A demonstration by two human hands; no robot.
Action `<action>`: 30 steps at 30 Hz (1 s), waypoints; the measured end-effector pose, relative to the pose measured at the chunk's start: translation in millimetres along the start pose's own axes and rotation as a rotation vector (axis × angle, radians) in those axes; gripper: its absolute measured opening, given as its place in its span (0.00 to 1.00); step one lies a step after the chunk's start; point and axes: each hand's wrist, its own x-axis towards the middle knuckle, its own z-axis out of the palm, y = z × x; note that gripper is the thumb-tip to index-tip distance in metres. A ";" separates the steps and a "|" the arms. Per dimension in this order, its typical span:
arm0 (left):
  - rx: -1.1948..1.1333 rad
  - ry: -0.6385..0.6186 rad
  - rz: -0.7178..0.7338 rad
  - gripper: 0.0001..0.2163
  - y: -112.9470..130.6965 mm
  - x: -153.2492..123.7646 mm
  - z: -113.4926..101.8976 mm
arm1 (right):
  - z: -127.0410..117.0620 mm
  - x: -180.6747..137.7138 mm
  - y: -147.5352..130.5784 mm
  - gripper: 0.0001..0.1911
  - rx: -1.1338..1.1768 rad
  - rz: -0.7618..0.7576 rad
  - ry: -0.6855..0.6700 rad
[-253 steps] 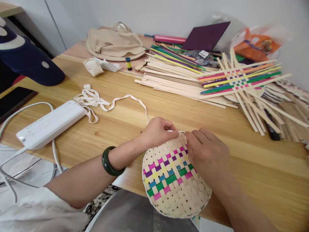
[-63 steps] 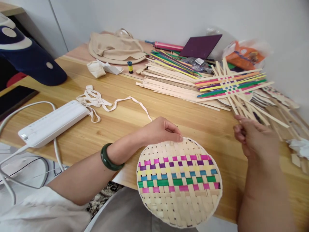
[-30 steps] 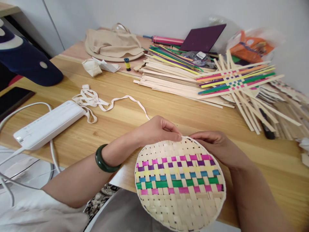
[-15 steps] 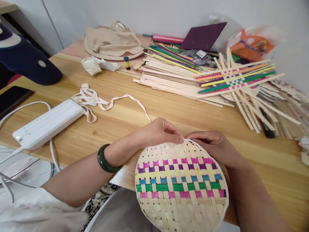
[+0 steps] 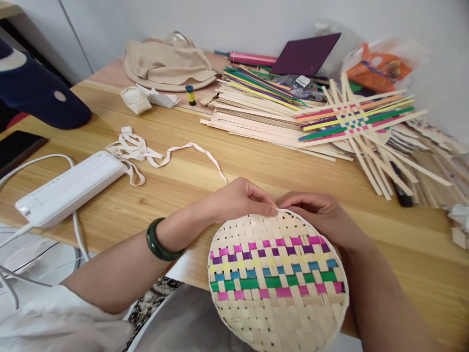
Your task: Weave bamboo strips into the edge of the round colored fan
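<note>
A round woven mat (image 5: 278, 282) of pale flat strips, with pink, purple, yellow, blue and green bands, tilts toward me at the table's front edge. White edging follows its rim. My left hand (image 5: 244, 200), a dark green bangle on its wrist, pinches the top rim, thumb on the near face. Close beside it, my right hand (image 5: 318, 215) has its fingers curled together on the upper right rim; its fingertips are partly hidden behind the edge. A white cloth tape (image 5: 192, 145) runs from a loose heap and passes out of sight behind my left hand.
Loose pale strips (image 5: 252, 124) and a partly woven colored piece (image 5: 353, 119) lie at the back right. A white power strip (image 5: 71, 188) with cables is at left, near a dark blue object (image 5: 40, 93). A thread spool (image 5: 190, 95) stands before a beige hat (image 5: 164, 66).
My right hand has shifted slightly left along the rim, closer to my left hand. The mat has turned a little and moved slightly right. The left hand keeps its pinch.
</note>
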 end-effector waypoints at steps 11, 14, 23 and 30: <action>0.087 0.101 0.021 0.10 -1.5 2.1 1.1 | 8.9 1.8 -6.0 0.09 -0.807 -0.729 0.311; 0.078 0.084 0.030 0.10 -2.4 2.7 0.4 | 16.3 3.7 -6.2 0.09 -0.871 -0.776 0.309; 0.131 0.158 0.026 0.10 0.7 1.1 1.3 | 24.4 -2.4 -16.2 0.08 -0.518 -0.739 0.461; 0.104 0.243 0.030 0.10 -4.9 7.6 -7.7 | -12.2 -33.9 -35.3 0.07 0.137 -0.477 0.443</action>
